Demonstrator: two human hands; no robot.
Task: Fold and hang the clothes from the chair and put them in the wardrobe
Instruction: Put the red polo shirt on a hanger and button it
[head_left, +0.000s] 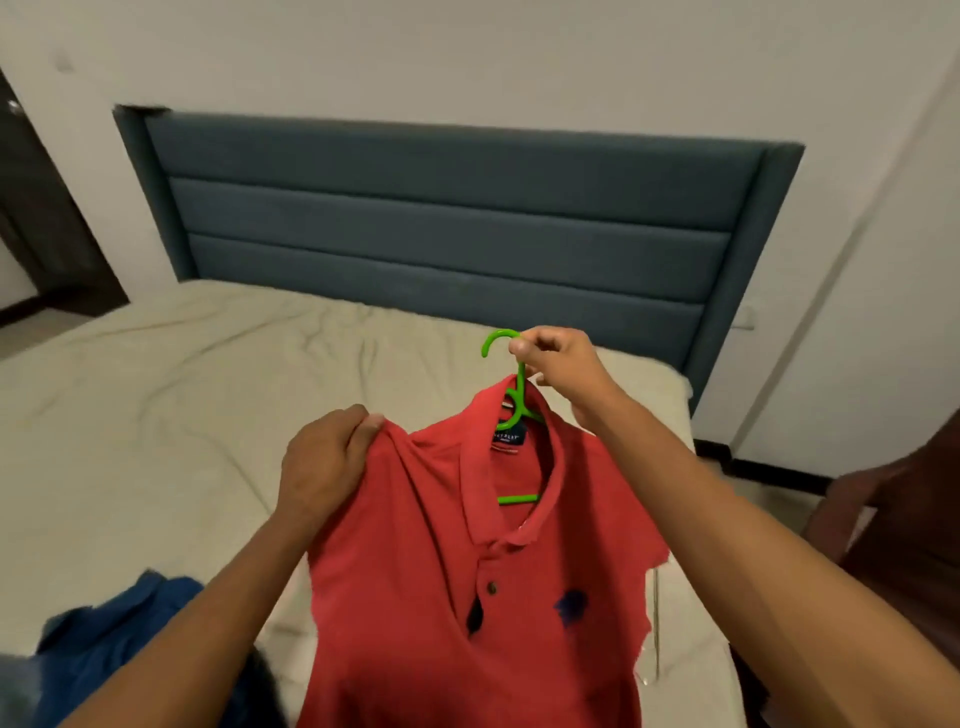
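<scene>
Seemingly, shirt hangs below right hand.

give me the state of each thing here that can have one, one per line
red polo shirt: on the hanger, held up over the bed
green hanger: inside the shirt's neck, hook free
left hand: pinching the shirt's shoulder
right hand: gripping the hanger below the hook
blue garment: crumpled on the bed
bed sheet: wrinkled

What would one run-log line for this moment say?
step: hanging | right hand: holds green hanger by its neck | left hand: grips red polo shirt shoulder | place: over bed | wardrobe: unseen
</scene>
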